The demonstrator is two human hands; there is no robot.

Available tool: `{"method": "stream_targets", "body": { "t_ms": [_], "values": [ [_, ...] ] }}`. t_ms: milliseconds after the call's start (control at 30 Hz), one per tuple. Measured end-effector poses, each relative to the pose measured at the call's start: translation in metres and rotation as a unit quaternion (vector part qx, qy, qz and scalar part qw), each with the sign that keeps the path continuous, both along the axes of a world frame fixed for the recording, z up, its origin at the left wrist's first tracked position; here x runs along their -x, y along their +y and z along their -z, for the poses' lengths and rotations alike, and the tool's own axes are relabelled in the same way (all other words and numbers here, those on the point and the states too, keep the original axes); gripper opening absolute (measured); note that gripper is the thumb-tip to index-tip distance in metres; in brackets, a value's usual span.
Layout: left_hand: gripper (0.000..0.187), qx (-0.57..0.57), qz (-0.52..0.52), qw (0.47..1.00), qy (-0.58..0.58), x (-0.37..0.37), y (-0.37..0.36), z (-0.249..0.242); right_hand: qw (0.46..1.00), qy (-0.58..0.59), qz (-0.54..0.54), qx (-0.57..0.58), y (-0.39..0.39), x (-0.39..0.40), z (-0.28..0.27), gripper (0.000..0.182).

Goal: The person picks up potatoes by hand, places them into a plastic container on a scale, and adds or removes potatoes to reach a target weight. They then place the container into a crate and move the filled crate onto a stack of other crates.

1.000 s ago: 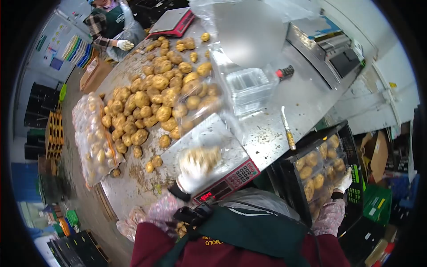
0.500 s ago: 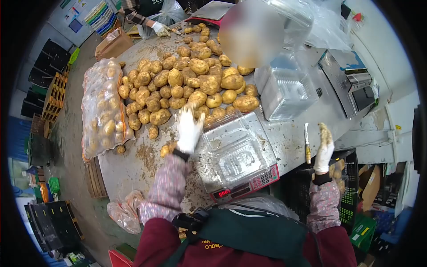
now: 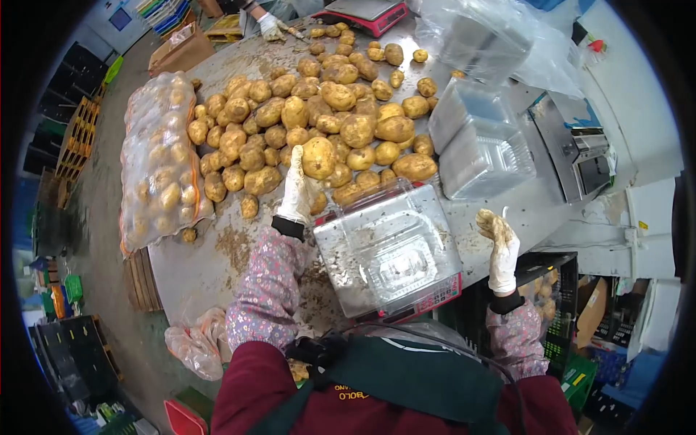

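My left hand (image 3: 296, 194), in a white glove, holds a large potato (image 3: 319, 158) at the near edge of the potato pile (image 3: 272, 112). Its thumb points up along the potato's left side, and the other fingers are mostly hidden. In front of me, an open clear plastic box (image 3: 402, 254) rests on the red-edged scale (image 3: 451, 279). My right hand (image 3: 500, 246), its glove fingers soiled brown, hovers right of the scale with fingers extended and slightly curled. Just past it shows the pale blade tip of a knife (image 3: 505, 212); the hand hides the rest.
Stacked clear boxes (image 3: 486, 156) stand right of the pile, near a metal machine (image 3: 573, 152). A mesh sack of potatoes (image 3: 163, 159) lies along the left edge. Across the table are another person's gloved hand (image 3: 272, 27) and a second scale (image 3: 366, 13).
My left hand has taken hold of a potato at the pile's near edge. The right hand has moved left and down, now covering most of the knife.
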State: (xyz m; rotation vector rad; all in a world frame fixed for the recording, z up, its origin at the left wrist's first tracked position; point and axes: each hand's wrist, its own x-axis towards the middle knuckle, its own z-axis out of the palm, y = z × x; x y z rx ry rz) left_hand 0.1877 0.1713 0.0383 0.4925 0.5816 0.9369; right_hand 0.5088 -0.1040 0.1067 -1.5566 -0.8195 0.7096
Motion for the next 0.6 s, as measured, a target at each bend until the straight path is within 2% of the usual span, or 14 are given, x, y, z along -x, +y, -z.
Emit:
{"method": "stream_targets", "body": {
  "t_ms": [100,133,167,200,233,267,333,367,400,467,533,567,600],
  "values": [
    [0.058,0.068,-0.057,0.996,0.025,-0.005,-0.028,-0.034,0.996,-0.032,-0.077,0.020,0.035,0.038,-0.020,0.029],
    [0.058,0.073,-0.054,0.996,0.027,-0.003,-0.036,-0.037,0.992,-0.063,-0.106,0.014,0.045,0.047,-0.018,0.026],
    [0.057,0.051,-0.022,0.998,0.026,0.000,-0.043,-0.040,0.993,-0.039,-0.112,0.010,0.053,0.067,-0.022,0.025],
    [0.056,0.029,0.010,0.999,0.024,0.001,-0.048,-0.041,0.986,-0.085,-0.142,0.019,0.062,0.081,-0.030,0.028],
    [0.055,0.052,0.003,0.997,0.063,0.000,-0.054,-0.041,0.982,-0.070,-0.176,-0.014,0.069,0.096,-0.038,0.037],
    [0.052,-0.002,0.018,0.991,0.131,-0.002,-0.062,-0.042,0.956,-0.180,-0.230,-0.015,0.075,0.100,-0.042,0.060],
    [0.062,-0.080,-0.032,0.956,0.280,-0.024,-0.096,-0.071,0.930,-0.249,-0.270,-0.021,0.082,0.120,-0.056,0.086],
    [0.060,-0.200,0.034,0.912,0.357,-0.016,-0.098,-0.039,0.930,-0.248,-0.271,-0.021,0.083,0.127,-0.053,0.086],
    [0.052,-0.273,0.064,0.878,0.389,-0.020,-0.109,-0.050,0.919,-0.262,-0.294,-0.009,0.082,0.132,-0.047,0.089],
    [0.035,-0.394,0.037,0.816,0.422,-0.025,-0.117,-0.045,0.908,-0.277,-0.315,0.004,0.073,0.135,-0.039,0.093],
    [0.025,-0.321,0.064,0.834,0.443,-0.022,-0.095,-0.035,0.915,-0.276,-0.293,0.026,0.054,0.131,-0.030,0.089],
    [0.019,-0.307,-0.021,0.842,0.443,-0.024,-0.079,-0.019,0.917,-0.279,-0.284,0.002,0.046,0.129,-0.023,0.085],
    [0.020,-0.384,-0.073,0.786,0.480,-0.021,-0.059,-0.020,0.917,-0.279,-0.285,0.003,0.035,0.126,-0.023,0.085]
  ]
}}
